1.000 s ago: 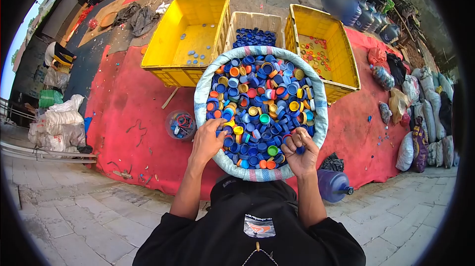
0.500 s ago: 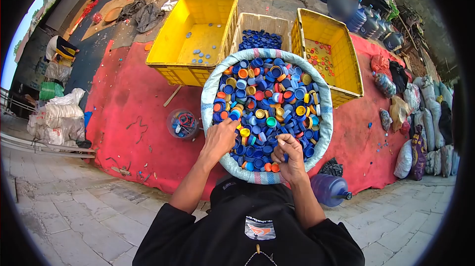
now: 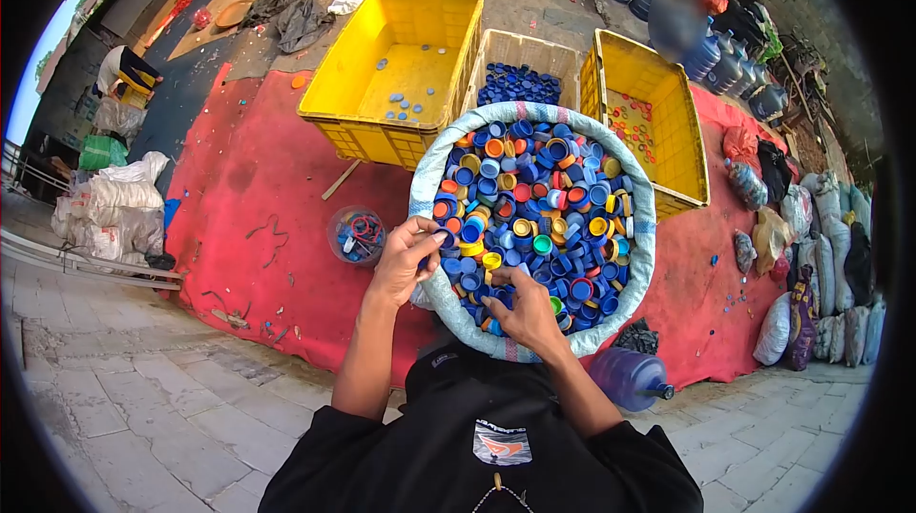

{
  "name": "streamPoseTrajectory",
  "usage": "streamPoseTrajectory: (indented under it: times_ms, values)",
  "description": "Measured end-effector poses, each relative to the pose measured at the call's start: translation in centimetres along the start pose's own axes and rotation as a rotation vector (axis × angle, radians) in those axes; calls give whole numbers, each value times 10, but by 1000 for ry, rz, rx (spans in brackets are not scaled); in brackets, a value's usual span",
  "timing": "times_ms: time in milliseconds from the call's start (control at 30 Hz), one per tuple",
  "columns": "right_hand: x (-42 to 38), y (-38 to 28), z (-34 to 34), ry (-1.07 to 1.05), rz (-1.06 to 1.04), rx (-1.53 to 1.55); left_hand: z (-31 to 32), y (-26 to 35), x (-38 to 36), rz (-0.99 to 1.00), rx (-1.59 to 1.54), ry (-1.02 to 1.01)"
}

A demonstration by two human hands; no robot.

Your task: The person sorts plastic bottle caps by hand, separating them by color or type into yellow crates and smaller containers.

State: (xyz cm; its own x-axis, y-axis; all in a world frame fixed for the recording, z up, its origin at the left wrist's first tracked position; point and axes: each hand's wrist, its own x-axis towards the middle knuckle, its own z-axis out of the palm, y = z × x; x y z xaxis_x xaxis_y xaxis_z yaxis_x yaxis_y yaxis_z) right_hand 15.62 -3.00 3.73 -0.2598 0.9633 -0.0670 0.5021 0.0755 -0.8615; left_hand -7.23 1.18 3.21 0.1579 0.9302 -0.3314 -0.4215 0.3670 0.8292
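Observation:
A round sack with a rolled rim (image 3: 634, 308) stands in front of me, full of bottle caps (image 3: 563, 203), mostly blue with some orange, yellow, red and green. At its left edge, my left hand (image 3: 403, 263) is closed, pinching a dark blue bottle cap (image 3: 445, 237) between thumb and fingers. My right hand (image 3: 525, 308) reaches over the near part of the pile, thumb and fingers apart and touching the caps. Its fingertips are partly lost among the caps.
Beyond the sack stand a yellow crate (image 3: 391, 122) with a few grey-blue caps, a whitish crate (image 3: 528, 47) of blue caps, and another yellow crate (image 3: 692, 155) with red caps. A small tub (image 3: 356, 233) sits left; a water jug (image 3: 625, 379) lies near right.
My left hand has come back from the pile to the sack's left rim, now with a blue cap. My right hand has moved left and its fingers have opened. The view has shifted slightly.

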Motion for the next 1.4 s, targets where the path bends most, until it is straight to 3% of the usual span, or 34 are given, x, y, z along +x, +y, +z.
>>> streamPoseTrajectory:
  times_ms: [33,167,367,467,567,600,667,733,900,1133,1267,1400]
  values:
    - [2,-2,3,-14,-28,-30,-4,-1,-2,6,-149,-8]
    - [13,-7,14,-53,-114,-160,-11,-8,-16,-10,-249,58]
    - [25,-9,25,-229,-2,-203,-14,-24,-25,-23,-337,86]
    - [27,1,28,-101,-148,-138,-12,-27,-30,-25,-390,129]
    - [29,-13,15,-60,180,228,-3,-23,-33,-17,-476,121]
    - [30,-8,17,9,220,546,-1,-23,-32,-3,-483,130]
    - [32,3,-2,-74,405,1291,5,-24,-31,18,-496,148]
    - [35,-1,-14,-6,515,1484,11,-24,-27,5,-561,135]
    - [28,6,-27,133,498,1610,39,-20,-22,-36,-711,45]
    - [29,6,-31,249,459,1679,73,-34,4,-155,-811,84]
    - [40,6,-40,352,442,1709,83,-32,39,-173,-814,106]
    - [98,-4,-72,448,339,1766,116,11,110,-146,-686,136]
